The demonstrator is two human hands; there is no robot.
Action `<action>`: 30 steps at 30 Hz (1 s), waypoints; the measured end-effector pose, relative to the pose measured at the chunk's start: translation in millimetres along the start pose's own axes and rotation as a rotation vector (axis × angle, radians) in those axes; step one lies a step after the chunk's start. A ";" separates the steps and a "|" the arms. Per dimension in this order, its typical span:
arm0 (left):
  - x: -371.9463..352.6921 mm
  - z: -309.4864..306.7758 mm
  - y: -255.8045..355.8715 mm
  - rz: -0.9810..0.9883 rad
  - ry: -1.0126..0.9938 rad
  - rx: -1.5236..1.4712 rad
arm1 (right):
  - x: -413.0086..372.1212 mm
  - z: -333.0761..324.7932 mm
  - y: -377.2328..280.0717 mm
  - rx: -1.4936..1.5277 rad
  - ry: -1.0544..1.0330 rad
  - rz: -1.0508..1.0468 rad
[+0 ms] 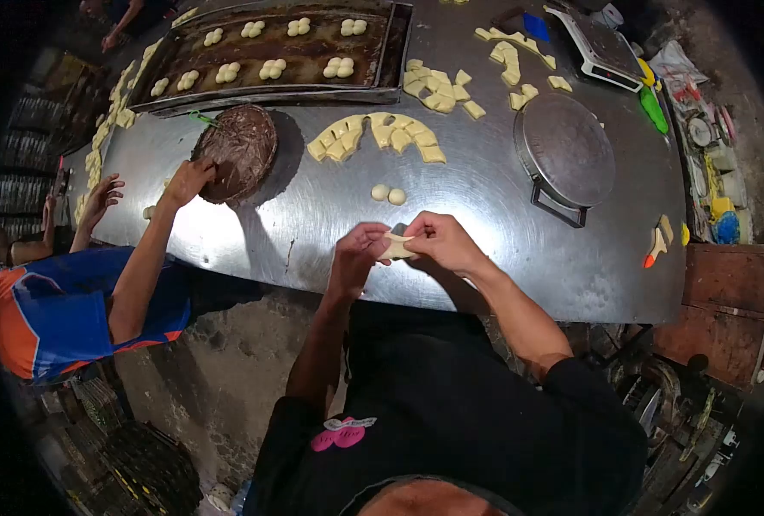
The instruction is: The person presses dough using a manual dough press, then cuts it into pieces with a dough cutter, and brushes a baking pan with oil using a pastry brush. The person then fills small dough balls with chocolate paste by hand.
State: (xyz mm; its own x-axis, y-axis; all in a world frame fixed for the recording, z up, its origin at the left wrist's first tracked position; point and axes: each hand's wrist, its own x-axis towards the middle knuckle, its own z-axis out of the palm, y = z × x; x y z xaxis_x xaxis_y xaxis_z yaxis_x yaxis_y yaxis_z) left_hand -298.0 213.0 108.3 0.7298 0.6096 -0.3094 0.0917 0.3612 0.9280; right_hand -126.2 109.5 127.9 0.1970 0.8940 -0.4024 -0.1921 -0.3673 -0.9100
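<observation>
The fingers of the left hand (360, 248) and the right hand (442, 242) are pinched together on one small piece of dough (397, 248), which is held above the near edge of the metal table (477, 176). Seen from this piece, two dough balls (388, 194) lie together at twelve o'clock, and at ten o'clock another person's hand (194, 179) reaches to the bowl (273, 153) with brown paste (246, 142).
</observation>
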 end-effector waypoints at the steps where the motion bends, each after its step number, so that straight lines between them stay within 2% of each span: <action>1: -0.5 -5.2 3.2 0.018 -0.021 -0.087 | 0.1 -3.7 1.0 0.173 -0.092 0.050; 3: -5.7 -7.3 5.7 0.030 -0.008 -0.131 | -2.5 1.5 -5.0 0.436 -0.147 0.048; 4: -10.2 -5.3 6.9 0.074 -0.014 -0.110 | 0.0 8.3 -5.4 0.431 -0.168 0.046; 5: -13.5 -1.6 9.0 0.121 -0.017 -0.087 | 2.9 16.9 -5.4 0.556 -0.097 -0.015; 6: -15.1 12.1 17.0 -0.012 0.159 -0.035 | 7.4 27.2 -5.4 0.681 -0.030 -0.075; 7: -9.5 1.7 -15.1 0.095 0.184 -0.024 | 13.3 39.0 -3.1 0.676 -0.063 -0.076; 9: -13.1 8.2 -21.4 0.209 0.326 -0.090 | 29.0 63.9 6.2 0.776 0.110 -0.100; 11: -15.6 -3.1 -23.4 0.235 0.378 0.298 | 48.7 88.7 9.0 0.869 0.115 -0.049; 12: -16.7 -8.3 -21.4 0.226 0.437 0.413 | 59.2 99.0 6.1 0.873 0.138 -0.023; 13: -22.3 -18.9 -19.3 0.234 0.460 0.408 | 69.8 108.1 3.4 0.878 0.168 0.003; 15: -37.0 -42.4 -12.7 0.309 0.441 0.522 | 109.6 121.9 -3.8 0.775 0.134 -0.006; 17: -51.2 -68.3 -3.3 0.272 0.504 0.445 | 165.4 133.2 -20.1 -0.017 0.044 -0.210; 19: -62.4 -103.1 -8.4 0.274 0.527 0.469 | 199.1 158.3 -68.1 -0.631 0.076 -0.488; 20: -68.8 -115.4 -4.8 0.240 0.584 0.449 | 225.4 165.7 -74.0 -0.640 0.065 -0.486; 22: -81.9 -141.2 -10.6 0.165 0.632 0.400 | 271.7 180.4 -77.5 -0.996 -0.074 -1.090; 23: -87.5 -153.2 -12.5 0.152 0.650 0.384 | 286.2 186.5 -78.2 -0.999 -0.084 -1.088; 25: -97.8 -175.8 -25.3 0.100 0.666 0.335 | 297.3 204.0 -87.4 -1.423 -0.433 -0.891; 26: -102.0 -185.0 -33.5 0.052 0.677 0.290 | 296.6 210.2 -96.0 -1.589 -0.569 -0.605; 27: -104.7 -191.5 -38.8 0.048 0.682 0.283 | 303.0 211.1 -92.7 -1.593 -0.580 -0.603; 29: -110.9 -201.7 -49.9 0.052 0.792 0.270 | 316.7 203.5 -86.8 -1.269 -0.630 -0.545; 30: -111.7 -207.3 -49.1 0.064 0.774 0.226 | 319.6 201.5 -93.2 -1.094 -0.625 -0.543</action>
State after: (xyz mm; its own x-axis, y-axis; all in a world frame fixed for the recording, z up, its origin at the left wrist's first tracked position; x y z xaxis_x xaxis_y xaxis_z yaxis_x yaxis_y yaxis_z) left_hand -524.5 273.4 54.3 0.0703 0.9698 -0.2335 0.2605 0.2081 0.9428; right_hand -239.0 481.1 104.1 -0.5151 0.8476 -0.1277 0.6760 0.3101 -0.6685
